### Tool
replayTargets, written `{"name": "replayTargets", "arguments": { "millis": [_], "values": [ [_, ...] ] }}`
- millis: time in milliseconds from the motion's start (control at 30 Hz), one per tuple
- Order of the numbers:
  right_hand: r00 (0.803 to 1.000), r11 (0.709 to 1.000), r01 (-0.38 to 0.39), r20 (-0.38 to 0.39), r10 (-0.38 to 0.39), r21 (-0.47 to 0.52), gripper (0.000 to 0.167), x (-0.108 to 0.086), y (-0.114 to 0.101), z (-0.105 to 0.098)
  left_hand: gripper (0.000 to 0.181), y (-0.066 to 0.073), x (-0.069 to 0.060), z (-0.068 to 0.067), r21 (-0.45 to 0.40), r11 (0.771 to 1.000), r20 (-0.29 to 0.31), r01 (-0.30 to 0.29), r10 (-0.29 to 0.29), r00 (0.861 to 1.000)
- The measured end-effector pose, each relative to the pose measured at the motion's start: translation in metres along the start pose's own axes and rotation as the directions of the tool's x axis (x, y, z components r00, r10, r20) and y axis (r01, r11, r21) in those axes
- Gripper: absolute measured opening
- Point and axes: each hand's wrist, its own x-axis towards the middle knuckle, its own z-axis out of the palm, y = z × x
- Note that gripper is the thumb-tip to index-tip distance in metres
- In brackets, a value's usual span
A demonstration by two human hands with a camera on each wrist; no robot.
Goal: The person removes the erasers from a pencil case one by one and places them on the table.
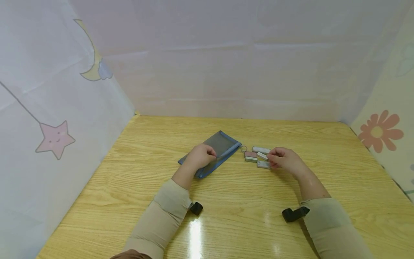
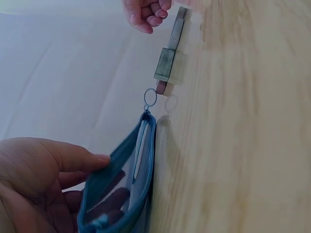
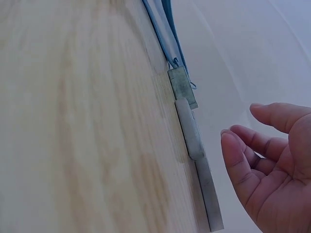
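Observation:
A blue-edged, see-through zip pouch [image 1: 211, 144] lies slanted on the table. My left hand [image 1: 202, 157] pinches its near rim; in the left wrist view the mouth of the pouch [image 2: 116, 179] gapes, and fingers show through the sheer side. A pale strip shows in the opening. To the right lie several small rectangular sticks, including a pink one [image 1: 250, 154], a white one [image 1: 262, 156] and a grey one [image 1: 263, 164]; their exact kind is unclear. Beside them hovers my right hand [image 1: 286, 162], and in the right wrist view its thumb and fingers are apart, holding nothing.
A wood-grain table [image 1: 239, 208] extends around the hands. A ring [image 1: 244, 148] hangs from the pouch's zip end, close to the sticks. Pale printed sheets [image 1: 207, 72] stand behind and at both sides.

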Motion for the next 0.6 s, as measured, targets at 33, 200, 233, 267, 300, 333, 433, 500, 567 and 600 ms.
{"name": "replayTargets", "arguments": {
  "millis": [33, 200, 233, 267, 300, 333, 433, 500, 567, 600],
  "values": [
    [1.000, 1.000, 0.001, 0.000, -0.001, 0.001, 0.035, 0.0001, 0.0003, 0.0000, 0.010, -0.0001, 0.0002, 0.0008, 0.018, 1.000, 0.003, 0.002, -0.002, 1.000],
    [1.000, 1.000, 0.013, 0.004, -0.013, 0.011, 0.036, 0.0000, 0.0009, 0.0004, 0.011, -0.0007, 0.0006, 0.0044, 0.148, 0.989, 0.013, 0.006, -0.008, 1.000],
    [1.000, 1.000, 0.017, 0.004, -0.017, 0.013, 0.037, 0.0001, 0.0010, 0.0004, 0.012, -0.0006, 0.0006, 0.0049, 0.167, 0.986, 0.016, 0.006, -0.009, 1.000],
    [1.000, 1.000, 0.019, 0.005, -0.020, 0.016, 0.037, 0.0001, 0.0010, 0.0006, 0.012, -0.0006, 0.0004, 0.0054, 0.183, 0.983, 0.020, 0.010, -0.013, 1.000],
    [1.000, 1.000, 0.022, 0.007, -0.022, 0.018, 0.037, 0.0001, 0.0012, 0.0008, 0.013, -0.0005, 0.0003, 0.0058, 0.190, 0.982, 0.023, 0.012, -0.017, 1.000],
    [1.000, 1.000, 0.024, 0.007, -0.024, 0.020, 0.038, 0.0002, 0.0014, 0.0009, 0.013, -0.0001, -0.0001, 0.0059, 0.191, 0.982, 0.026, 0.017, -0.022, 0.999],
    [1.000, 0.999, 0.028, 0.007, -0.029, 0.027, 0.038, 0.0006, 0.0020, 0.0012, 0.013, 0.0013, -0.0011, 0.0057, 0.190, 0.982, 0.041, 0.020, -0.029, 0.999],
    [1.000, 0.999, 0.029, 0.007, -0.029, 0.032, 0.039, 0.0007, 0.0021, 0.0013, 0.012, 0.0024, -0.0018, 0.0051, 0.185, 0.983, 0.054, 0.019, -0.029, 0.998],
    [1.000, 0.999, 0.030, 0.007, -0.030, 0.036, 0.039, 0.0008, 0.0018, 0.0016, 0.012, 0.0031, -0.0022, 0.0047, 0.181, 0.983, 0.067, 0.012, -0.024, 0.997],
    [1.000, 0.999, 0.030, 0.006, -0.030, 0.037, 0.039, 0.0008, 0.0014, 0.0018, 0.012, 0.0032, -0.0022, 0.0045, 0.178, 0.984, 0.073, 0.008, -0.022, 0.997]
  ]
}}
